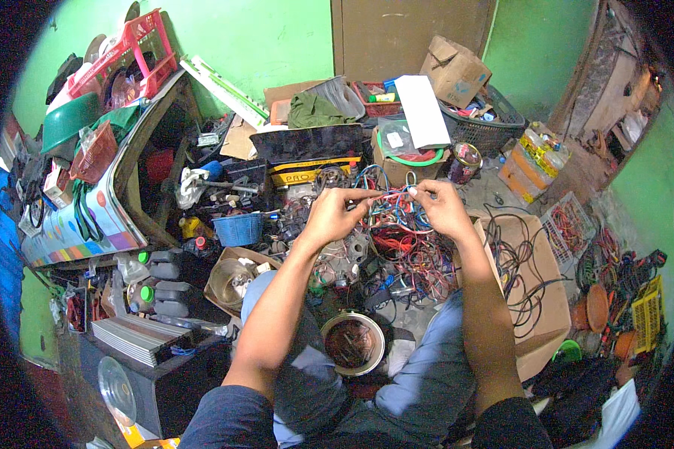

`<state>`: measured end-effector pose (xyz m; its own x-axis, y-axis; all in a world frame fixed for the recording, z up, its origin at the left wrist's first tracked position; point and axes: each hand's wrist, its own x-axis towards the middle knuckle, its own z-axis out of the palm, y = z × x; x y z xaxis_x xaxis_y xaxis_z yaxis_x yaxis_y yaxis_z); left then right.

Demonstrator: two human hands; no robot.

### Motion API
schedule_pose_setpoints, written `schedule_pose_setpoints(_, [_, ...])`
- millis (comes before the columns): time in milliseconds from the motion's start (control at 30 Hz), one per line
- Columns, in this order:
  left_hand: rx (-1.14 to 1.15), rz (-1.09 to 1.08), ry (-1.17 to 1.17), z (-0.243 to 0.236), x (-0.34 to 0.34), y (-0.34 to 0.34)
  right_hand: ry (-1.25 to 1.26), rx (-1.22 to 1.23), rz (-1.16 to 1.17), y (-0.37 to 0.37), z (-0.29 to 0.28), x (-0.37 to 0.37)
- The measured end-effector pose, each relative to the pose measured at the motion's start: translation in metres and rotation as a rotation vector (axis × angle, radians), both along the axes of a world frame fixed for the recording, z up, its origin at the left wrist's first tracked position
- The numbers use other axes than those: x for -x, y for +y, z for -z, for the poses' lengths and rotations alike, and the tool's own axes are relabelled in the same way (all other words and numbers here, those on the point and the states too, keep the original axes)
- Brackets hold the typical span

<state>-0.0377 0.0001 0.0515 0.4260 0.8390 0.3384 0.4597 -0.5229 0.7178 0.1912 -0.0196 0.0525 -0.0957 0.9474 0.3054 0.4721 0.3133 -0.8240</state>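
Observation:
My left hand (pixel 338 217) reaches forward over a heap of tangled wires (pixel 401 232), thumb and index finger pinched together. Close by on the right, my right hand (pixel 442 211) is also pinched at the fingertips. A thin wire (pixel 397 191) runs across the short gap between the two hands; its ends are too small to make out. Red, blue and white strands hang just below my fingers. Between my legs stands a round metal pot (pixel 382 348) holding brownish scraps, perhaps pieces of metal.
At right, black cables (pixel 513 258) lie over a cardboard box (pixel 535 340). A blue basket (pixel 237 230) and a box with a pot (pixel 232 280) are on the left. Behind the heap sits a black and yellow case (pixel 307 153). A dark speaker-like box (pixel 180 393) stands lower left.

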Motion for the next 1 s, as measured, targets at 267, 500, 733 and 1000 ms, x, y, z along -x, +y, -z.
schedule_pose_setpoints(267, [-0.205,0.027,-0.045,0.010,0.002,0.003,-0.155,-0.102,-0.051,-0.010,-0.009,0.001])
schedule_pose_setpoints(500, [-0.018,0.108,-0.012,-0.001,-0.004,-0.006,-0.018,-0.075,0.055,-0.011,-0.016,-0.012])
schedule_pose_setpoints(733, [0.066,0.204,-0.093,0.000,-0.007,-0.008,-0.199,-0.373,0.227,-0.006,-0.016,-0.021])
schedule_pose_setpoints(1000, [0.094,0.266,-0.559,0.018,-0.009,0.008,-0.216,0.118,-0.094,0.006,0.025,0.000])
